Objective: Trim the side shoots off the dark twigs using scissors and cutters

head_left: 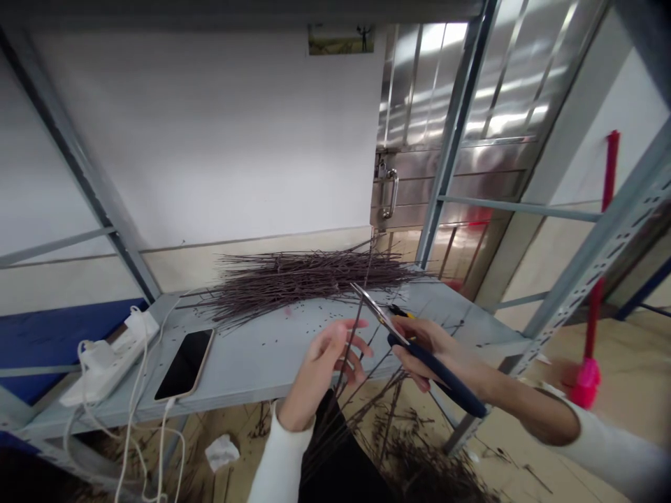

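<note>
While the right hand (426, 349) is clamping a pair of navy-handled snips (441, 374), the left hand (318, 374) is pinching a thin bundle of dark twig stems (350, 349) upright between thumb and fingers (357, 347). Risk noted: the steel blades (376, 313) are angling in just beside the stems and lie near the left fingertips, so a slip of the tool or a sudden closing of the blades could nip skin. Second risk: the stems are long and springy, and any loosening of the left fingers could let them whip or slide out, possibly shedding fragments. Third risk: the stems are hanging down past the edge of a grey steel shelf (251, 367), where they could snag on the loose stems lying below the hands.

Position relative to fingers: the held stems are running through the left fingers, rising toward the blade tips and trailing downward below the palm. The right fingers are wrapping the handles closely, with little gap showing; whether the blades are parted is hard to tell. A large heap of loose twigs (309, 281) is lying on the shelf just beyond both hands. A black smartphone (184, 363) and a white power strip (110, 363) are resting well left of the left fingers. More twig pieces (424, 475) are scattering across the floor below the right fingers.
</note>
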{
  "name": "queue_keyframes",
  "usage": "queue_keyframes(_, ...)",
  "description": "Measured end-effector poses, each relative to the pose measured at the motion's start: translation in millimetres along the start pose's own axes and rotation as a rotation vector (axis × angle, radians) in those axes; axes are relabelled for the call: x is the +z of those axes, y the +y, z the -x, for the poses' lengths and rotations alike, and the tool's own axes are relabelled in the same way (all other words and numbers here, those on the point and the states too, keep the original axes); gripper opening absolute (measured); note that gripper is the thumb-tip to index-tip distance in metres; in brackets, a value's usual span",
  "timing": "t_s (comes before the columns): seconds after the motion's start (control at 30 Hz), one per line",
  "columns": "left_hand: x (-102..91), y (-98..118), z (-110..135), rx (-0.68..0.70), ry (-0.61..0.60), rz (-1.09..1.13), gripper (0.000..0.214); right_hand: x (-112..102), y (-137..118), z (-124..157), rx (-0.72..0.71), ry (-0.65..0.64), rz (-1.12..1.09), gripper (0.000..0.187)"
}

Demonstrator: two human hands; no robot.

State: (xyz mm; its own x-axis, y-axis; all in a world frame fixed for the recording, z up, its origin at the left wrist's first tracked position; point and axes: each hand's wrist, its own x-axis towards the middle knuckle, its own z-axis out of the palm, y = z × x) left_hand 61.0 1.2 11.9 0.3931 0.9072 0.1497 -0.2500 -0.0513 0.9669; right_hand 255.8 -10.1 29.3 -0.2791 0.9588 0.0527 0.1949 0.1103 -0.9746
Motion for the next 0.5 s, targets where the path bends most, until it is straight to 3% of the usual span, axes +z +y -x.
queue_keyframes(0.1,3.3,4,-15,-0.055,-0.17,0.102,0.041,-3,-4,-1,0.008,-0.001,-0.004,0.03)
queue_keyframes(0.23,-4.0,3,-22,-0.073,-0.233,0.154,0.032,-13,1,-7,-0.022,-0.022,0.031,0.03)
queue_keyframes(0.33,-5.2,3,-24,-0.056,-0.214,0.118,0.031,-23,5,-12,-0.031,-0.068,0.079,0.028)
queue_keyframes(0.5,1.1,1,-25,0.04,-0.066,-0.086,0.033,-37,-5,-15,-0.085,-0.074,0.229,0.023)
